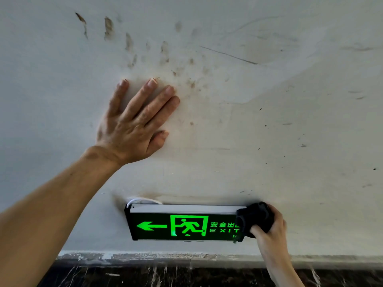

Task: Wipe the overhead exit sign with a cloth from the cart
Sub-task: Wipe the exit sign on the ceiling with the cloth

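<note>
The exit sign (184, 223) hangs on the white wall low in the head view, black with a lit green arrow, running figure and "EXIT" lettering under a silver top rail. My right hand (271, 230) grips a bunched black cloth (253, 217) pressed against the sign's right end, covering part of the lettering. My left hand (136, 123) lies flat on the wall well above and left of the sign, fingers spread, holding nothing.
The white wall (269, 121) carries brown smudges and finger marks above my left hand. A thin white cable (143, 200) loops out at the sign's top left. Below runs a dark marble band (186, 276) with a chipped edge.
</note>
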A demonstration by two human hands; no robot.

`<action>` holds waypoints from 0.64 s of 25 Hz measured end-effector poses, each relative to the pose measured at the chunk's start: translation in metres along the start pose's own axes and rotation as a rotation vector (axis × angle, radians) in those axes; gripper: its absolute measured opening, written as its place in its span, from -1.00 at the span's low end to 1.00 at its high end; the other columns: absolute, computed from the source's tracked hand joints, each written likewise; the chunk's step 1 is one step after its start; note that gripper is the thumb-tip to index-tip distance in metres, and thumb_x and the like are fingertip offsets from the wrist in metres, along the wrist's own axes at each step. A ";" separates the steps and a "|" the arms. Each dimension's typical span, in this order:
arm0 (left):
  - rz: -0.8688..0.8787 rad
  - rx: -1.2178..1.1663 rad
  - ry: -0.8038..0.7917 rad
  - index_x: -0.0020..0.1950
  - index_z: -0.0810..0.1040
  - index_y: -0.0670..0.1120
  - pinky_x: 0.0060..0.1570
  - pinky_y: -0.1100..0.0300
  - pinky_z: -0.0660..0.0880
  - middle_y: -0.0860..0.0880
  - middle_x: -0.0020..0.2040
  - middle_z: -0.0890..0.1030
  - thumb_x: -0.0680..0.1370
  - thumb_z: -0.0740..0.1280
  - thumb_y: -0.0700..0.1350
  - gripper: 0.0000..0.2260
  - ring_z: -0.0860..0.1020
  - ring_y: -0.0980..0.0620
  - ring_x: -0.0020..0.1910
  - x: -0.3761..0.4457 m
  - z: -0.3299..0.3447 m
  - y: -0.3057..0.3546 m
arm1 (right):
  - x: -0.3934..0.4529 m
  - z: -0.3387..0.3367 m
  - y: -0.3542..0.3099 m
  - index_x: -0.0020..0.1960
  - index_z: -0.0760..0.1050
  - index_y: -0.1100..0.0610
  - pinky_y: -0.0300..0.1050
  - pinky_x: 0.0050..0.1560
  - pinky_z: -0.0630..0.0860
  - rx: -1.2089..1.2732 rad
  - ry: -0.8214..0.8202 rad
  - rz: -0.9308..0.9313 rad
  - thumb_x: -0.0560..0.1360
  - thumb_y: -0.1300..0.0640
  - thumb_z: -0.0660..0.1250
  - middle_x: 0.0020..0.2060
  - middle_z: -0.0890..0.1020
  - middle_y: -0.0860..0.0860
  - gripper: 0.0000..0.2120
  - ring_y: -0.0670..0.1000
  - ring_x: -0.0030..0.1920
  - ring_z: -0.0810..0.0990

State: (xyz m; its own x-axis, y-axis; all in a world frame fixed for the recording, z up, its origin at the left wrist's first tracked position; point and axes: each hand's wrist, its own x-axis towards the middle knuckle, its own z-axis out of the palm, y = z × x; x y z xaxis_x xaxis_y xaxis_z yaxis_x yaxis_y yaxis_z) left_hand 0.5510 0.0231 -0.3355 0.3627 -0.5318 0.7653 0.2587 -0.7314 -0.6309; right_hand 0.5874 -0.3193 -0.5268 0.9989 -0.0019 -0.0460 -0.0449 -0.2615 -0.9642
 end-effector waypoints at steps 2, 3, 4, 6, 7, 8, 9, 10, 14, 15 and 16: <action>-0.002 0.001 0.002 0.57 0.20 -0.10 0.48 -0.20 0.02 -0.06 0.53 0.25 0.58 0.11 0.09 -0.42 0.16 -0.12 0.53 0.000 0.000 0.000 | -0.003 0.004 0.005 0.25 0.30 -0.17 -0.16 0.03 0.38 0.024 -0.060 0.000 0.25 0.02 0.49 0.10 0.34 -0.12 -0.36 -0.16 0.05 0.42; -0.002 0.001 0.001 0.57 0.21 -0.10 0.48 -0.20 0.02 -0.06 0.53 0.25 0.58 0.11 0.09 -0.42 0.16 -0.13 0.53 0.000 0.000 0.000 | -0.003 0.005 0.008 0.29 0.29 -0.15 -0.13 0.07 0.36 0.025 -0.061 0.004 0.28 -0.06 0.52 0.12 0.32 -0.11 -0.34 -0.14 0.05 0.41; -0.003 0.003 0.000 0.57 0.21 -0.10 0.48 -0.20 0.02 -0.06 0.53 0.25 0.58 0.11 0.09 -0.42 0.16 -0.13 0.53 0.000 0.000 0.000 | -0.003 0.007 0.009 0.33 0.28 -0.11 -0.09 0.09 0.34 0.028 -0.044 0.007 0.34 -0.08 0.51 0.15 0.31 -0.07 -0.35 -0.09 0.06 0.40; -0.003 0.002 -0.009 0.57 0.20 -0.10 0.48 -0.21 0.01 -0.07 0.53 0.26 0.58 0.11 0.09 -0.42 0.17 -0.13 0.52 0.001 0.000 -0.001 | -0.001 0.013 0.008 0.38 0.29 -0.01 -0.05 0.09 0.35 0.023 0.025 -0.006 0.43 -0.05 0.44 0.19 0.31 -0.02 -0.41 0.00 0.07 0.42; -0.004 -0.001 -0.013 0.57 0.20 -0.10 0.47 -0.21 0.02 -0.07 0.53 0.26 0.58 0.11 0.09 -0.42 0.17 -0.14 0.52 0.001 0.000 -0.001 | -0.001 0.015 0.008 0.37 0.32 0.03 -0.05 0.09 0.36 0.013 0.067 -0.023 0.44 -0.02 0.43 0.18 0.33 0.01 -0.44 0.03 0.07 0.44; -0.006 -0.002 -0.015 0.57 0.20 -0.10 0.47 -0.22 0.02 -0.07 0.53 0.26 0.58 0.11 0.09 -0.42 0.17 -0.14 0.52 0.001 -0.001 0.000 | -0.001 0.018 0.008 0.35 0.36 0.05 -0.04 0.10 0.38 -0.003 0.104 -0.045 0.44 0.02 0.44 0.17 0.36 0.02 -0.47 0.04 0.05 0.46; -0.006 -0.003 -0.016 0.57 0.20 -0.10 0.47 -0.22 0.02 -0.07 0.52 0.26 0.58 0.11 0.09 -0.41 0.17 -0.14 0.51 0.001 -0.001 0.000 | -0.001 0.019 0.008 0.33 0.40 0.06 -0.03 0.11 0.39 -0.023 0.137 -0.064 0.44 0.06 0.46 0.16 0.40 0.03 -0.50 0.05 0.04 0.47; -0.006 -0.004 -0.018 0.58 0.19 -0.10 0.47 -0.21 0.02 -0.06 0.52 0.26 0.58 0.12 0.09 -0.41 0.17 -0.14 0.51 0.001 -0.001 0.000 | -0.002 0.020 0.009 0.30 0.44 0.06 -0.02 0.11 0.40 -0.043 0.165 -0.078 0.42 0.09 0.47 0.14 0.44 0.03 -0.52 0.05 0.03 0.48; -0.004 -0.014 -0.028 0.58 0.18 -0.10 0.48 -0.21 0.00 -0.07 0.52 0.26 0.58 0.12 0.08 -0.41 0.18 -0.15 0.51 0.001 -0.003 0.001 | -0.001 0.019 0.016 0.27 0.49 0.01 -0.07 0.05 0.39 -0.080 0.196 -0.092 0.41 0.15 0.49 0.07 0.50 -0.01 -0.55 0.05 0.02 0.50; -0.005 -0.012 -0.029 0.58 0.18 -0.10 0.48 -0.21 0.00 -0.07 0.52 0.26 0.58 0.12 0.08 -0.41 0.18 -0.15 0.51 0.001 -0.003 0.001 | -0.001 0.019 0.018 0.27 0.48 0.01 -0.06 0.05 0.39 -0.093 0.193 -0.095 0.42 0.16 0.48 0.07 0.50 -0.02 -0.56 0.07 0.04 0.51; -0.005 -0.010 -0.030 0.58 0.18 -0.10 0.48 -0.22 0.00 -0.07 0.52 0.26 0.58 0.12 0.08 -0.41 0.18 -0.15 0.51 0.001 -0.003 0.000 | -0.001 0.020 0.020 0.28 0.47 0.03 -0.04 0.06 0.41 -0.108 0.188 -0.099 0.43 0.17 0.46 0.09 0.51 0.00 -0.56 0.10 0.07 0.52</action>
State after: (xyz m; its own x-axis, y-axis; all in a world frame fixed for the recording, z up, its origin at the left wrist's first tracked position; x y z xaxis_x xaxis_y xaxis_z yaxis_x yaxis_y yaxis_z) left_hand 0.5490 0.0210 -0.3346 0.3880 -0.5155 0.7640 0.2515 -0.7383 -0.6258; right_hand 0.5858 -0.3050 -0.5510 0.9833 -0.1481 0.1062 0.0443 -0.3707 -0.9277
